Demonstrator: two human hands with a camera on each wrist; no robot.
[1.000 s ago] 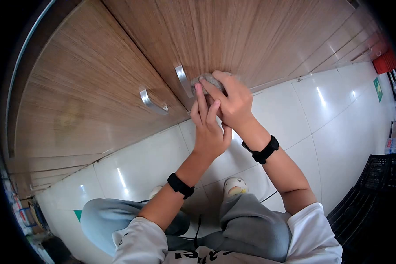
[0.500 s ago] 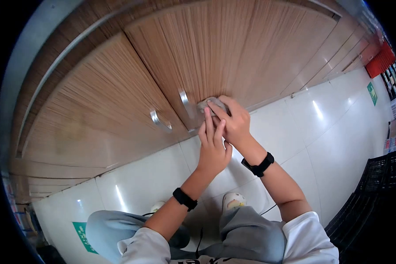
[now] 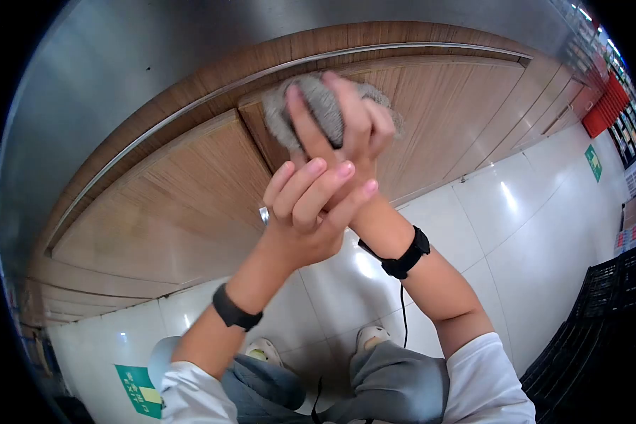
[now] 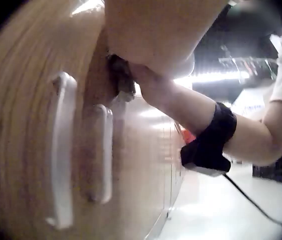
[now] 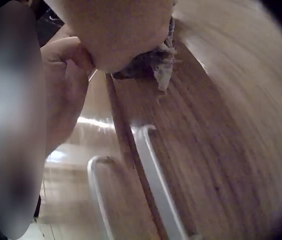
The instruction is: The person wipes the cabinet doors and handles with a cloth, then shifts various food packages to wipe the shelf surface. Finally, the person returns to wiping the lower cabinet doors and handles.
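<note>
A grey, fluffy cloth (image 3: 278,119) lies against the upper part of the right wooden cabinet door (image 3: 438,120) in the head view. My right hand (image 3: 357,145) grips it, fingers spread and bent over the cloth. From the right wrist view, a ragged end of the cloth (image 5: 163,70) hangs out below the hand. My left hand (image 3: 307,215) is just below, its loosely bent fingers overlapping the right hand near the wrist. No cloth shows between the left fingers.
Beside the right door is a left cabinet door (image 3: 162,198). Two metal handles (image 4: 63,150) stick out from the doors. A grey countertop (image 3: 191,35) juts out above. Black crates (image 3: 569,332) stand at the right, and a cable (image 3: 404,318) hangs from the right wrist strap.
Both hands have risen from beside the handle to the top of the door, the cloth moving along. The left hand has slid back towards the right wrist. More countertop shows.
</note>
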